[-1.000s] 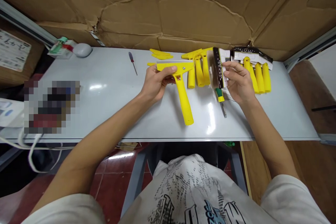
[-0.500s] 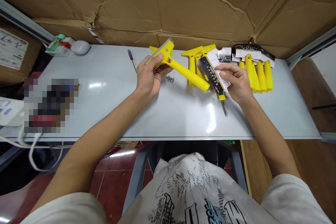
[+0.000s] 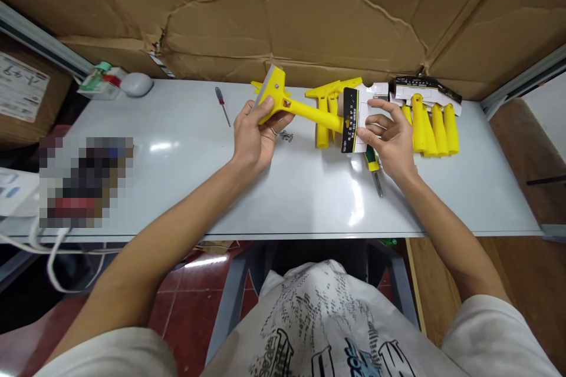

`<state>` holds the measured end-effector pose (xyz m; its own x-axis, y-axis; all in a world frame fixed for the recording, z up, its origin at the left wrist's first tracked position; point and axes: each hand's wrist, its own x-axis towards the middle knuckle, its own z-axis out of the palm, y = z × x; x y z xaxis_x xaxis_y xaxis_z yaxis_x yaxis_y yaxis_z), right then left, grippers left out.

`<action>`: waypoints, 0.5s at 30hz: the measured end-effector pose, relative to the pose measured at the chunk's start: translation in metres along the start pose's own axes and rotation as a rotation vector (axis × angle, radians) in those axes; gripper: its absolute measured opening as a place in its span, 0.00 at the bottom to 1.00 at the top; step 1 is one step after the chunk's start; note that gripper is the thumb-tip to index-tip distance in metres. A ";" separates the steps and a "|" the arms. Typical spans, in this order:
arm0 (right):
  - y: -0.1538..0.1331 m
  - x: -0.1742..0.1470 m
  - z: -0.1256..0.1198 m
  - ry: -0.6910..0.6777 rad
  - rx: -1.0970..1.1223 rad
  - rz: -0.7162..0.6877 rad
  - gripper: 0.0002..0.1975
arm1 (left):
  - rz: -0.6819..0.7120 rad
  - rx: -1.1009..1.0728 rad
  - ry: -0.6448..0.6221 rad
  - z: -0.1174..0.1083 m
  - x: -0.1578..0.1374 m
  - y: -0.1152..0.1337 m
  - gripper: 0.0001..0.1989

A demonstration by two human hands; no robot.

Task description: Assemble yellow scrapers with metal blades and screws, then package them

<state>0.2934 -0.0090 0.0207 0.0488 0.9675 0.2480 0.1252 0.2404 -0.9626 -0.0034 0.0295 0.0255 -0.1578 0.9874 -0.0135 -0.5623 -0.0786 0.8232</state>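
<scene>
My left hand (image 3: 253, 140) is closed around the head of a yellow scraper (image 3: 313, 116), its metal blade edge up and its handle pointing right. Between the fingers and thumb of my right hand (image 3: 393, 144) is a black and white cardboard sleeve (image 3: 351, 129). The scraper handle's end meets the sleeve's left side and is hidden there; whether it is inside or behind I cannot tell. Below the sleeve lies a screwdriver (image 3: 372, 164) with a green and yellow handle, partly covered. Small screws (image 3: 286, 136) lie in a pile beside my left hand.
More yellow scrapers (image 3: 323, 126) lie behind the sleeve. At the right are several yellow handles (image 3: 437, 129) with black and white sleeves (image 3: 427, 92). A thin screwdriver (image 3: 223, 106), a white mouse (image 3: 136, 83) and a blurred patch (image 3: 88, 179) are on the left. Cardboard (image 3: 283, 17) walls the back.
The sleeve has turned from slanted to nearly upright and moved against the scraper handle's end. The scraper has tilted to a flatter angle and shifted slightly left.
</scene>
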 end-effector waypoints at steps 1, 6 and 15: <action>0.001 -0.001 0.001 0.003 -0.018 0.002 0.47 | -0.005 -0.007 -0.010 -0.001 0.000 -0.001 0.25; 0.002 -0.007 0.005 0.062 -0.040 0.009 0.50 | -0.014 -0.011 -0.019 0.000 -0.004 -0.002 0.23; 0.008 -0.010 0.003 0.024 0.062 0.064 0.54 | -0.028 0.060 0.000 -0.001 -0.003 -0.001 0.28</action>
<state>0.2906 -0.0163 0.0106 0.0781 0.9792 0.1873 0.0595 0.1830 -0.9813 -0.0034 0.0268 0.0239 -0.1426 0.9891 -0.0374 -0.5168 -0.0422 0.8550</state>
